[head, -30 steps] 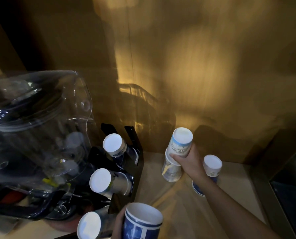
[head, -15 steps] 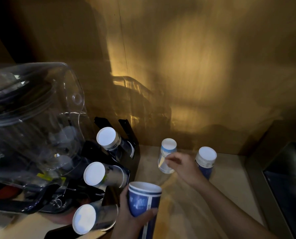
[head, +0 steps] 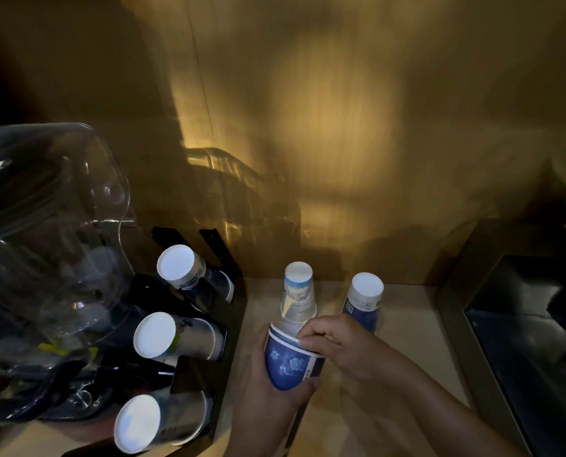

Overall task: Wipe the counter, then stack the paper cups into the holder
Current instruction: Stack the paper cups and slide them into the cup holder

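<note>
My left hand (head: 268, 400) grips a stack of dark blue paper cups (head: 289, 361) from below, tilted, mouth up. My right hand (head: 344, 347) rests on the stack's rim with its fingers curled over it. Just behind, a light blue and white cup stack (head: 297, 295) stands upside down on the counter (head: 406, 341). Another upside-down blue cup (head: 364, 300) stands to its right. At the left, the black cup holder (head: 222, 258) carries three rows of cups lying on their sides, white bottoms towards me: top (head: 179, 267), middle (head: 158, 334), bottom (head: 140, 423).
A large clear plastic dispenser (head: 51, 245) with dark parts below fills the left side. The wooden wall (head: 340, 127) closes the back. A dark sunken basin (head: 532, 341) borders the counter on the right.
My left hand has raised the dark blue stack up and right towards the standing cups. My right hand has left the light cup stack and come down onto the blue stack's rim.
</note>
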Demonstrator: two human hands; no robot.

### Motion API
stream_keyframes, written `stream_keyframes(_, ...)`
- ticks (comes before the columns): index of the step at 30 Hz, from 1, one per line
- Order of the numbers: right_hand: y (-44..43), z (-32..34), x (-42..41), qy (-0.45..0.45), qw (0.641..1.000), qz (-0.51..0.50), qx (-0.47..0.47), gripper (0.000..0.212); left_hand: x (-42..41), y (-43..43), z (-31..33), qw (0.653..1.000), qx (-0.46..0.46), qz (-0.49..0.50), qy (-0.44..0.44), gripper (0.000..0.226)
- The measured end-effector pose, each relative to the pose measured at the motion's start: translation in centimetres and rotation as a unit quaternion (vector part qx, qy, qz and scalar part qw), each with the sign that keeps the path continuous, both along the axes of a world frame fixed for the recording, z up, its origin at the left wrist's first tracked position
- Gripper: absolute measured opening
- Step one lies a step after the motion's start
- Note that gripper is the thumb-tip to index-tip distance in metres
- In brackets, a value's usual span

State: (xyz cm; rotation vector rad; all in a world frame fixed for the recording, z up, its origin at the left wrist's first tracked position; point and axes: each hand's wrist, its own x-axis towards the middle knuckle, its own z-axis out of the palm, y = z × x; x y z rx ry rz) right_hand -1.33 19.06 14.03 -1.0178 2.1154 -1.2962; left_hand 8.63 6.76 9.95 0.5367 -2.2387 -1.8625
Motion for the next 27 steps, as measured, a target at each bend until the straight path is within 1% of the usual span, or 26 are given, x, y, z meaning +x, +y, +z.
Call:
stream_keyframes(2, 0.0, 0.0, 0.2, 0.031, 0.999, -0.010, -0.002, 0.022, 0.0, -0.3, 0.3, 1.000, 0.020, -0.009, -0.008, 0.084)
stream_keyframes(4, 0.1, 0.2, 0.2, 0.028, 0.999, -0.025, -0.025, 0.026, 0.2, -1.1, 0.8, 0.997, 0.067, -0.017, -0.023, 0.074)
stream_keyframes(6, 0.4, 0.6, 0.0, 0.012, 0.998, -0.032, -0.055, 0.027, 0.5, -2.1, 1.3, 0.986, 0.154, -0.044, -0.054, 0.077)
stream_keyframes(8, 0.8, 1.1, -0.3, 0.003, 0.997, -0.034, -0.075, 0.025, 1.0, -2.8, 1.5, 0.950, 0.281, -0.095, -0.096, 0.074)
stream_keyframes(9, 0.9, 1.3, -0.5, 0.000, 0.996, -0.034, -0.084, 0.025, 1.3, -3.0, 1.5, 0.929, 0.331, -0.117, -0.118, 0.072)
stream_keyframes(10, 0.9, 1.5, -0.7, -0.005, 0.995, -0.036, -0.095, 0.025, 1.6, -3.0, 1.3, 0.915, 0.359, -0.130, -0.128, 0.072)
stream_keyframes(12, 1.0, 1.5, -0.8, -0.019, 0.993, -0.038, -0.112, 0.025, 1.8, -2.9, 0.5, 0.904, 0.387, -0.126, -0.129, 0.074)
stream_keyframes(13, 1.0, 1.4, -0.8, -0.024, 0.992, -0.039, -0.117, 0.024, 1.8, -2.9, 0.5, 0.905, 0.390, -0.116, -0.127, 0.072)
stream_keyframes(15, 1.1, 1.1, -0.9, -0.031, 0.992, -0.042, -0.116, 0.022, 1.7, -2.8, 0.7, 0.912, 0.383, -0.097, -0.108, 0.081)
stream_keyframes(16, 1.2, 0.9, -0.8, -0.031, 0.992, -0.043, -0.114, 0.022, 1.7, -2.7, 0.8, 0.921, 0.367, -0.093, -0.094, 0.084)
stream_keyframes(18, 1.3, 0.7, -0.7, -0.027, 0.993, -0.046, -0.105, 0.023, 1.7, -2.5, 0.8, 0.951, 0.289, -0.079, -0.077, 0.078)
stream_keyframes(20, 1.2, 0.5, -0.4, -0.014, 0.996, -0.038, -0.078, 0.022, 1.6, -2.3, 0.3, 0.979, 0.183, -0.048, -0.074, 0.072)
stream_keyframes(22, 0.8, -0.2, 0.2, -0.009, 0.999, -0.026, -0.043, 0.019, 1.4, -1.9, -0.3, 0.998, 0.040, -0.021, -0.053, 0.075)
stream_keyframes(23, 0.5, -0.6, 0.6, -0.015, 0.999, -0.026, -0.030, 0.017, 1.3, -1.6, -0.4, 0.997, -0.054, -0.012, -0.050, 0.083)
stream_keyframes(24, 0.2, -1.0, 1.0, -0.022, 0.999, -0.033, -0.022, 0.014, 1.2, -1.2, -0.6, 0.985, -0.160, -0.003, -0.061, 0.093)
stream_keyframes(25, 0.1, -1.5, 1.3, -0.026, 0.998, -0.045, -0.019, 0.013, 1.1, -1.0, -0.5, 0.961, -0.263, 0.005, -0.089, 0.104)
stream_keyframes(26, 0.0, -1.8, 1.4, -0.028, 0.998, -0.058, -0.020, 0.013, 1.1, -0.8, -0.6, 0.934, -0.336, 0.008, -0.124, 0.110)
stream_keyframes(27, 0.0, -2.0, 1.6, -0.032, 0.997, -0.064, -0.022, 0.013, 1.0, -0.7, -0.6, 0.914, -0.377, 0.011, -0.148, 0.112)
